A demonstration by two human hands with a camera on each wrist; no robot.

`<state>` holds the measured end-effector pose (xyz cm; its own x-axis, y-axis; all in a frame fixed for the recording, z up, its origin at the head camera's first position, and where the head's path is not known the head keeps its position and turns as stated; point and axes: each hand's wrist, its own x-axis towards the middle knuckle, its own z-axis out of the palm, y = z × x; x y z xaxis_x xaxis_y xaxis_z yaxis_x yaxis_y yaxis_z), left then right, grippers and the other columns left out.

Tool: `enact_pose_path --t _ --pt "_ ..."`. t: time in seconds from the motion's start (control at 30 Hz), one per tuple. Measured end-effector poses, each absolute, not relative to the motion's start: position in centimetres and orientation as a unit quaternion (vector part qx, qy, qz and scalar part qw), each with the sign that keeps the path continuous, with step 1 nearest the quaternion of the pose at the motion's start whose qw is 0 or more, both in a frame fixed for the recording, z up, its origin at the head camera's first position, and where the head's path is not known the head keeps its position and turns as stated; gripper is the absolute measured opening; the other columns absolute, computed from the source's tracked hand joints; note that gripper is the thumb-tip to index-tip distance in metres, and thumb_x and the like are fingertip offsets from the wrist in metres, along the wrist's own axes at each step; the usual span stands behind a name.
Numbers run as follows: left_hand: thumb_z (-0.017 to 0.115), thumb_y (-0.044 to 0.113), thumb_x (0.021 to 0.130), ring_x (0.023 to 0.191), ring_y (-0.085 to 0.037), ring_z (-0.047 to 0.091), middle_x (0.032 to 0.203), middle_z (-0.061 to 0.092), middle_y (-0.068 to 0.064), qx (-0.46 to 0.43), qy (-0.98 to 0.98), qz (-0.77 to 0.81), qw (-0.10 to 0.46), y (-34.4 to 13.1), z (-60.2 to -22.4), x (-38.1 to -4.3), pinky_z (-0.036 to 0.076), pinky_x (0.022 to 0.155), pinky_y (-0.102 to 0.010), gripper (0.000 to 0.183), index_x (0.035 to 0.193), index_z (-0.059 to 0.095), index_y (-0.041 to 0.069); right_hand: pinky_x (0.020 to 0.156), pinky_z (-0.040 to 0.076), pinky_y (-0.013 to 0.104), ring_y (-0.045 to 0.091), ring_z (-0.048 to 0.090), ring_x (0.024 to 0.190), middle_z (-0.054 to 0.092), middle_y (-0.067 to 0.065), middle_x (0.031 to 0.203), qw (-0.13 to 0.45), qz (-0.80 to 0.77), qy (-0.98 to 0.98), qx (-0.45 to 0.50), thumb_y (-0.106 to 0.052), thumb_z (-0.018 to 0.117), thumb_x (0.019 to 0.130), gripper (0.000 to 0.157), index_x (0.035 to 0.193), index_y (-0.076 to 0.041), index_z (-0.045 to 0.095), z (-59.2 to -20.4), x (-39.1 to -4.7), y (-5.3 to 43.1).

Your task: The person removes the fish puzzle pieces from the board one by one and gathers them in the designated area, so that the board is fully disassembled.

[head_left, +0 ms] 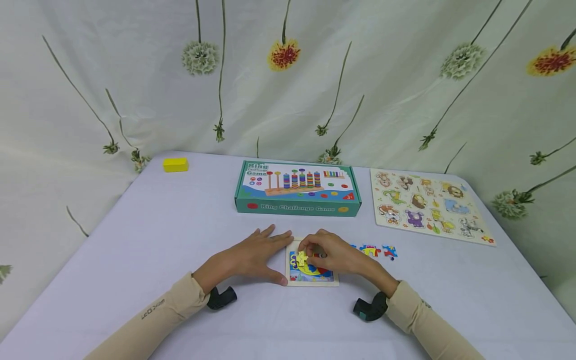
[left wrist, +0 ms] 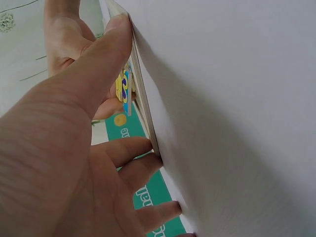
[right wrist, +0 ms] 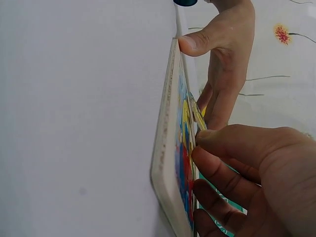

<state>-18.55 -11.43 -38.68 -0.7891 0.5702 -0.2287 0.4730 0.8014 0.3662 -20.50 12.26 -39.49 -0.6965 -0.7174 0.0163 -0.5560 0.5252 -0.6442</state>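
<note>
A small jigsaw puzzle with a pale wooden frame (head_left: 312, 283) lies on the table, its colourful picture partly covered by the right hand. My left hand (head_left: 258, 254) rests with fingers spread at the frame's left side, and its thumb (left wrist: 116, 37) presses the frame's edge. Between thumb and fingertips my right hand (head_left: 332, 252) pinches a yellow puzzle piece (head_left: 301, 258) over the left part of the picture. In the right wrist view the piece (right wrist: 199, 116) stands tilted above the board. Loose puzzle pieces (head_left: 371, 250) lie to the right of the right hand.
Behind the hands lies a green Ring Challenge Game box (head_left: 298, 206). An animal peg board (head_left: 418, 200) is at the back right, and a yellow block (head_left: 175, 165) at the back left. A flowered cloth (head_left: 252, 100) hangs behind the white table (head_left: 180, 215).
</note>
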Motion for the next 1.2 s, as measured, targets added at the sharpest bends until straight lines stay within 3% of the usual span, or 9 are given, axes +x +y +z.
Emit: enact_pose_path --t 0.23,0.7,1.2 --pt "0.074 0.061 0.072 0.147 -0.032 0.009 0.157 0.027 0.006 0.280 0.934 0.149 0.166 -11.5 -38.7 -18.6 0.010 0.117 -0.055 0.098 0.151 0.033 0.020 0.072 0.044 0.023 0.012 0.050 0.085 0.058 -0.010 0.085 0.126 -0.334 0.859 -0.367 -0.013 0.067 0.089 0.023 0.112 -0.013 0.065 -39.4 -20.4 12.4" --pt "0.074 0.061 0.072 0.147 -0.032 0.008 0.157 0.027 0.006 0.279 0.933 0.151 0.168 -11.6 -38.7 -18.6 0.010 0.117 -0.056 0.098 0.151 0.033 0.021 0.087 0.050 0.030 0.009 0.056 0.086 0.060 -0.008 0.086 0.117 -0.355 0.852 -0.366 -0.009 0.066 0.089 0.025 0.114 -0.010 0.063 -38.6 -20.4 13.3" --pt "0.075 0.060 0.071 0.148 -0.030 0.008 0.157 0.026 0.007 0.276 0.935 0.151 0.165 -11.5 -38.6 -18.4 0.010 0.117 -0.054 0.097 0.150 0.033 0.022 0.075 0.051 0.026 0.011 0.055 0.080 0.059 -0.007 0.084 0.115 -0.366 0.860 -0.336 -0.009 0.067 0.089 0.022 0.111 -0.013 0.065 -38.0 -19.5 17.0"
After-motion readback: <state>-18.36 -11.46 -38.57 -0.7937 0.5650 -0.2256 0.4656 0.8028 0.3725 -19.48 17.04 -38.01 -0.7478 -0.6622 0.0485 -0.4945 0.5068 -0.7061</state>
